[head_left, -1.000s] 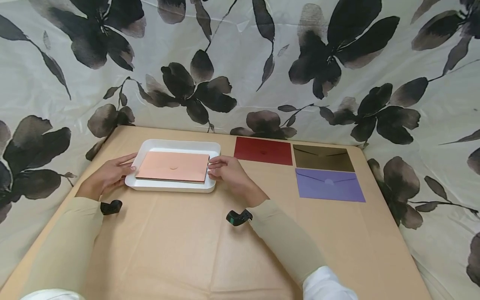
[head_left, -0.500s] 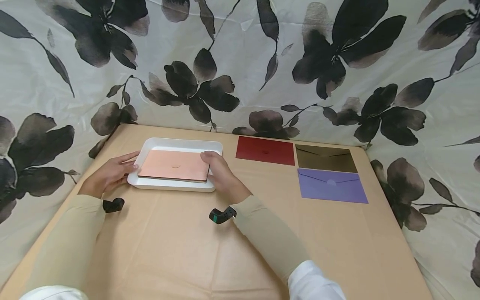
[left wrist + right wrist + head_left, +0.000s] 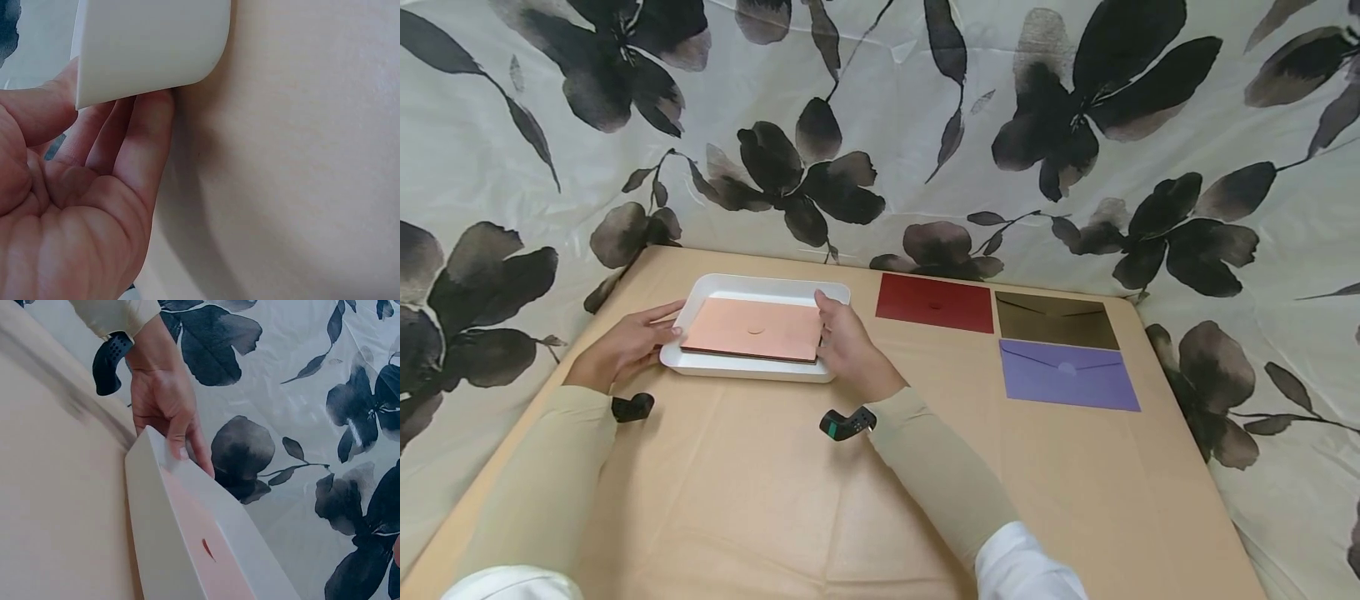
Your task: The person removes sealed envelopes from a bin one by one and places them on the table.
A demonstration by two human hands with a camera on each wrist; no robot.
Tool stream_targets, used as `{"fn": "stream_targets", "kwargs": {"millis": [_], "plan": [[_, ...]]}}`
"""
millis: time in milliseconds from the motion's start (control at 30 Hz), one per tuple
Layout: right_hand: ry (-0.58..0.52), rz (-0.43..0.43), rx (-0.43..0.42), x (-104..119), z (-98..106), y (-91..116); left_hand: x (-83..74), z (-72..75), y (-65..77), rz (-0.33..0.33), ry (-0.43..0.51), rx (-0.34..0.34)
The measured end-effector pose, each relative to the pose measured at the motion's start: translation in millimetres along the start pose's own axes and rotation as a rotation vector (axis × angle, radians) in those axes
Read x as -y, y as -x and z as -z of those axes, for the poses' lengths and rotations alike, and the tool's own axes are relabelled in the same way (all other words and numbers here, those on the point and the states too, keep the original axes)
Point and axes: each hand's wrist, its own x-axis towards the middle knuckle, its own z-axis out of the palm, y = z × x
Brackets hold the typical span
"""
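A white tray with a low rim holds a pink envelope, whose front edge shows a dark layer underneath. My left hand grips the tray's left end. In the left wrist view, the thumb presses the rim while the fingers reach beneath the tray. My right hand grips the tray's right end, its thumb over the rim beside the envelope; its other fingers are mostly hidden. The right wrist view looks along the tray toward the left hand.
A red envelope, a gold envelope and a purple envelope lie grouped at the table's back right. The tan table meets a floral cloth at the back. Each wrist wears a small dark device.
My right hand has moved from the envelope's right edge, over its corner, then back onto the tray's right end. The left hand keeps its hold; the head view has shifted slightly.
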Motion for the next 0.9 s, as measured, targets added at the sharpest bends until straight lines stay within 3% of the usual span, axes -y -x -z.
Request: {"fn": "stream_targets", "kwargs": {"millis": [233, 500, 667, 733, 900], "plan": [[-0.021, -0.038, -0.021, 5, 1, 0, 0.2, 0.3, -0.2, 0.009, 0.016, 0.001], [0.005, -0.039, 0.017, 9, -1, 5, -0.9, 0.3, 1.9, 0.014, 0.018, 0.001], [0.023, -0.022, -0.013, 13, -3, 8, -1.3, 1.3, 2.4, 0.022, 0.007, -0.004], [0.084, -0.013, -0.051, 13, -3, 7, -0.6, 2.1, 2.3, 0.017, -0.005, -0.001], [0.387, 0.079, -0.122, 9, -3, -3, 0.2, 2.5, 0.7, 0.008, -0.016, 0.001]]}}
